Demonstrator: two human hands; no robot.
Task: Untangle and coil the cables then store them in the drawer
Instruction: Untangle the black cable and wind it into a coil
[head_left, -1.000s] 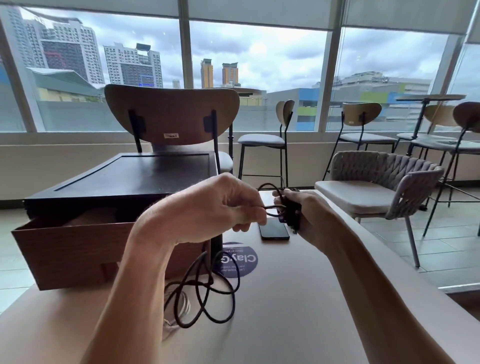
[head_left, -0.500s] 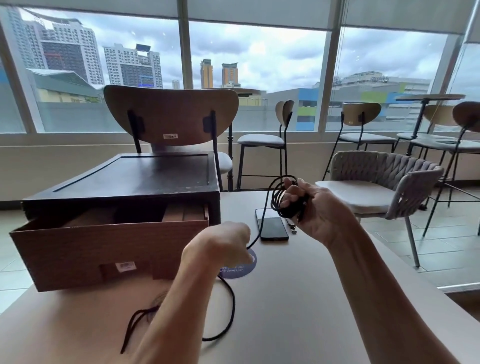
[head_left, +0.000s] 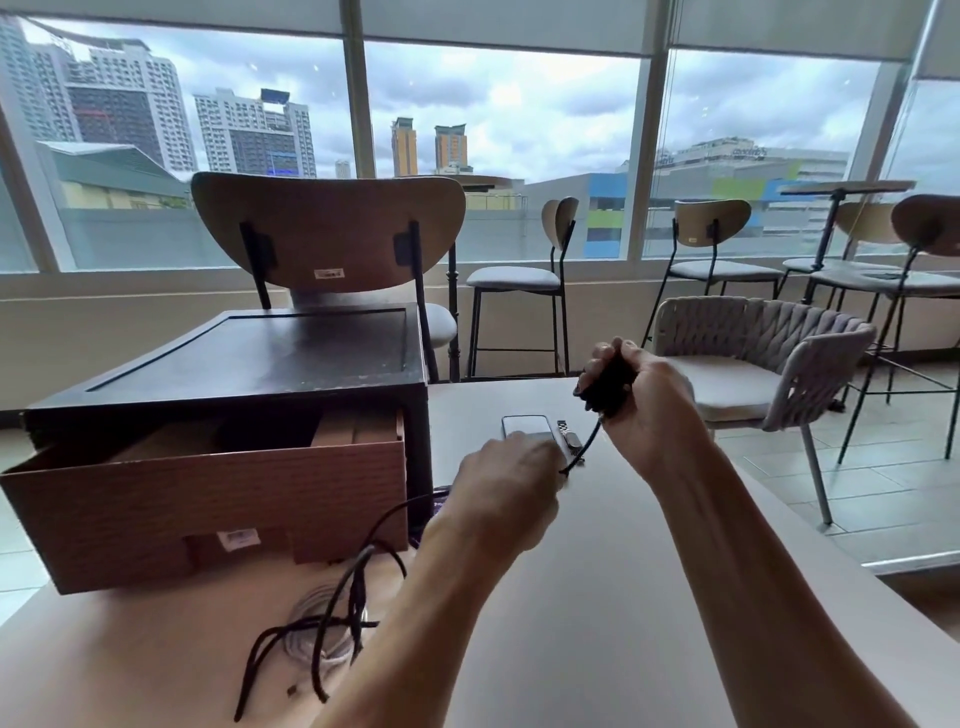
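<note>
Well, I see the right hand (head_left: 649, 410), right of centre, clenched round a wound bundle of black cable (head_left: 608, 384), held above the table (head_left: 623, 597). One strand drops from it to the left hand (head_left: 504, 483), whose curled fingers pinch it just in front of the phone (head_left: 524, 426). Loose black loops (head_left: 357, 597) lie tangled at lower left, over a clear coil (head_left: 301, 631). The drawer (head_left: 208, 499) stands pulled open at left.

Two-handed grip, one high, one low.
My right hand (head_left: 644, 410), raised, curls its fingers round a bunched cable (head_left: 605, 389); my left hand (head_left: 506, 483), lower and knuckles up, pinches that cable's free strand.
</note>
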